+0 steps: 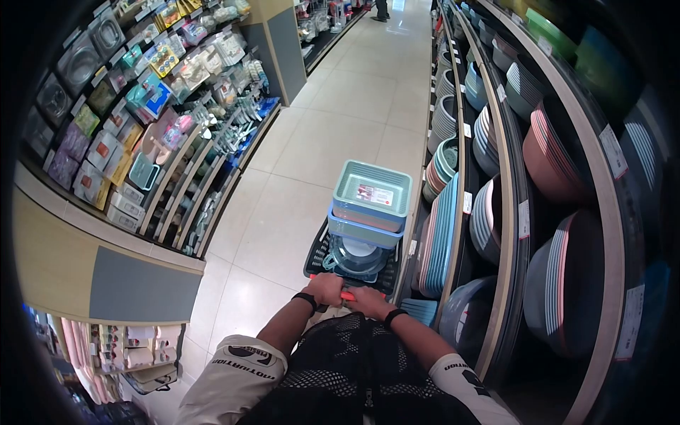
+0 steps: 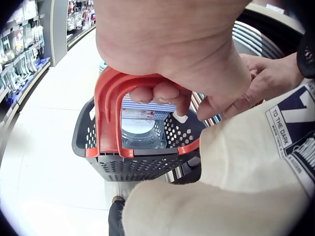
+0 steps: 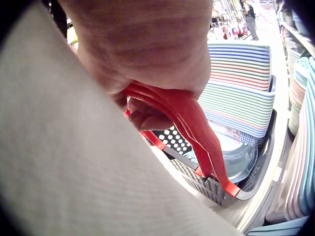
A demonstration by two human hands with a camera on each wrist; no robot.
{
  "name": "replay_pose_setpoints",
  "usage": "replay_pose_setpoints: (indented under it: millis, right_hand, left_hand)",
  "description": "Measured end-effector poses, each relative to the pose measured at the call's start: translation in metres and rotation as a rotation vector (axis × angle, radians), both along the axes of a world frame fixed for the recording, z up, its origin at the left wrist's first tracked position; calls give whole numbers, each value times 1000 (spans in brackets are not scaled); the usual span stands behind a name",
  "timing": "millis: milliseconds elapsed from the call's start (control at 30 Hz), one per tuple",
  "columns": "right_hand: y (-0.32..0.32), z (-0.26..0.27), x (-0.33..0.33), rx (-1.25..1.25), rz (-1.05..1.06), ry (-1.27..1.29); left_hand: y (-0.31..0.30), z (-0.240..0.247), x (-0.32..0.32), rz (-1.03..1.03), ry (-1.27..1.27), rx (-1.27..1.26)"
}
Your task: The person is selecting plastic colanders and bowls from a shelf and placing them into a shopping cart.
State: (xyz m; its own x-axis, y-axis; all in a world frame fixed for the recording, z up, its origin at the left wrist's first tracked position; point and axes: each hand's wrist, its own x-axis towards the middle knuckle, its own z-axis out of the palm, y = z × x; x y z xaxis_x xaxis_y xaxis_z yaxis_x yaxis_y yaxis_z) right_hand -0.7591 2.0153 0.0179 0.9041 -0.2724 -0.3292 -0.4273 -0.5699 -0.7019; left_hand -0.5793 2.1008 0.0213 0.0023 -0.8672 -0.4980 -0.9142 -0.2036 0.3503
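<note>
My left hand (image 1: 326,289) and right hand (image 1: 369,302) meet side by side on the red handle (image 2: 109,110) of a black perforated shopping basket (image 2: 130,168). Fingers of the left hand (image 2: 172,44) curl under the handle in the left wrist view. The right hand (image 3: 147,49) wraps the handle's other end, its fingertips showing below. Inside the basket, a clear bluish round container (image 1: 359,256) sits nearest me. Beyond it rise stacked pastel plastic baskets (image 1: 372,190), a pale green one with a label on top.
Close on the right run shelves of nested basins (image 1: 556,152) and upright stacked trays (image 1: 439,241). Across the tiled aisle (image 1: 283,191) stands a rack of packaged kitchen goods (image 1: 149,92). A cabinet end (image 1: 142,290) juts in at left. Far ahead is a person (image 1: 382,10).
</note>
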Motion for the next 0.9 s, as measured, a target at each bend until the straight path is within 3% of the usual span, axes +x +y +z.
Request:
replay_pose_setpoints:
  millis: [900]
  right_hand:
    - [1,2,0,17,-17,8]
  left_hand:
    - [2,0,0,-2,39,-23]
